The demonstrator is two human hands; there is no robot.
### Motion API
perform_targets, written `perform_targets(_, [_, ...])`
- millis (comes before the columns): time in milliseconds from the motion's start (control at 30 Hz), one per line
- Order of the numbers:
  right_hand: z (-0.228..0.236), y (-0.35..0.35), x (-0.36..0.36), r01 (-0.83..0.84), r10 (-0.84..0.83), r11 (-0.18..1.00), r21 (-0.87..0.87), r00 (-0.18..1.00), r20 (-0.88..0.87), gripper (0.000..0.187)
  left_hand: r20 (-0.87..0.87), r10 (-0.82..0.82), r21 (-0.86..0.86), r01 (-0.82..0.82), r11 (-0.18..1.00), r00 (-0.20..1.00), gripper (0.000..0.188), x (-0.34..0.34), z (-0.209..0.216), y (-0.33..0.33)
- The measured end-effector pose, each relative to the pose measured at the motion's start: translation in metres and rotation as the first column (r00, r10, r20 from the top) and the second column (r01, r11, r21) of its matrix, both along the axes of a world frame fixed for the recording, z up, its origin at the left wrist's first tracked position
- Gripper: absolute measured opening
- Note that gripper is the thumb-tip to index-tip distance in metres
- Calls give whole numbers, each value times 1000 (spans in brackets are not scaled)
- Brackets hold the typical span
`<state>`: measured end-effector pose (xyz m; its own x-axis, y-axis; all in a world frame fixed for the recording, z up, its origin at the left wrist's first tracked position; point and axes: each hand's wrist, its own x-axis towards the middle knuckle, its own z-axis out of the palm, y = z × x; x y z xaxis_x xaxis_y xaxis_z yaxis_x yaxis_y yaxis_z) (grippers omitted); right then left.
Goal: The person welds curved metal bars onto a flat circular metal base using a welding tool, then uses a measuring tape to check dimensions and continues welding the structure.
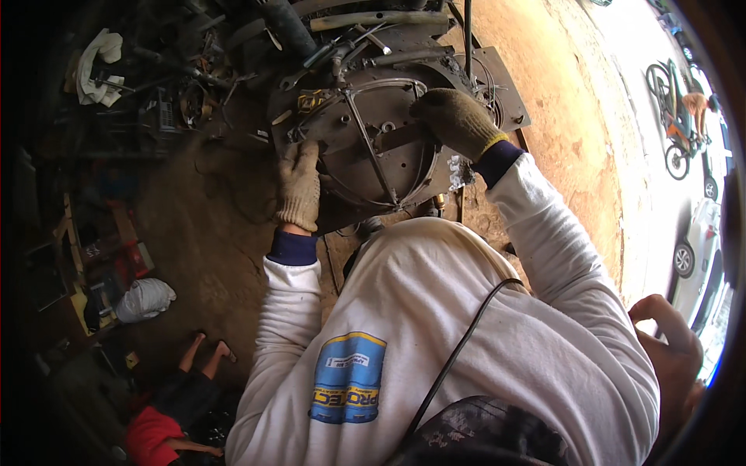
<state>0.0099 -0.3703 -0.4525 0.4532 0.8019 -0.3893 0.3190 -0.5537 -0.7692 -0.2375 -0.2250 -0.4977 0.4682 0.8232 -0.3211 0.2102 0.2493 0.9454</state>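
A round metal frame (pixel 432 165) with a rod (pixel 363 138) across it lies on a dark steel worktop (pixel 509 97) in front of me. My right hand (pixel 460 120), in a knitted work glove, is closed over the right end of a dark flat metal bar (pixel 400 138) inside the ring; its fingertips are partly hidden. At the ring's left side my left hand (pixel 299 182), gloved too, lies with its fingers stretched out near the worktop's edge. A metal nut or washer (pixel 388 126) sits beside the bar.
Wrenches (pixel 291 80), a thick dark pipe (pixel 289 27) and a yellow-black object (pixel 311 100) crowd the worktop's far side. More scrap and a pale cloth (pixel 99 66) lie at left. A person in red (pixel 151 436) is at lower left; another person's arm (pixel 672 334) is at right.
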Motion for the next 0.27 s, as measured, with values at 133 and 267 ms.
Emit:
perform_targets(133, [1,-7,-2,17,-17,1000,5,1000,25,31,-35,-56,41,58,997,998,30,1,7,0])
perform_targets(267, [-9,-25,-8,204,-177,972,115,961,-212,32,-65,-91,233,104,967,994,29,-5,3,-1])
